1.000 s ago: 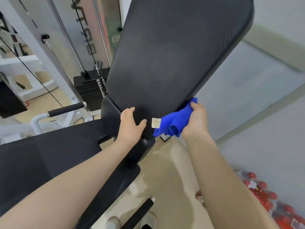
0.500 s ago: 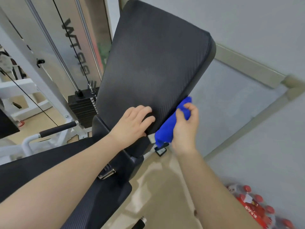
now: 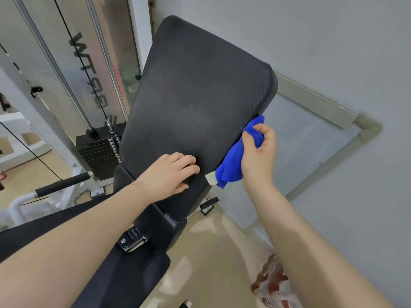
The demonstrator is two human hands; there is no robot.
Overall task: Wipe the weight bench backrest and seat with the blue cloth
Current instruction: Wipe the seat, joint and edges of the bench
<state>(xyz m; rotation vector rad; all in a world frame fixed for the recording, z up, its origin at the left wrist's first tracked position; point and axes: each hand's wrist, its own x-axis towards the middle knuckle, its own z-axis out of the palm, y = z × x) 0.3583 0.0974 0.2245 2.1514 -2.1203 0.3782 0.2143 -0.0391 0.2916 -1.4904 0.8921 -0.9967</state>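
While right hand (image 3: 258, 156) grips blue cloth (image 3: 232, 162) at backrest (image 3: 193, 103) right edge | left hand (image 3: 171, 174) rests near lower edge, fingers seemingly relaxed

Right hand (image 3: 258, 156) grips the blue cloth (image 3: 231, 165) against the backrest (image 3: 193, 103) edge; left hand (image 3: 171, 174) rests, seemingly flat, on its padding.

Both forearms are bare, no sleeves or jewellery visible.
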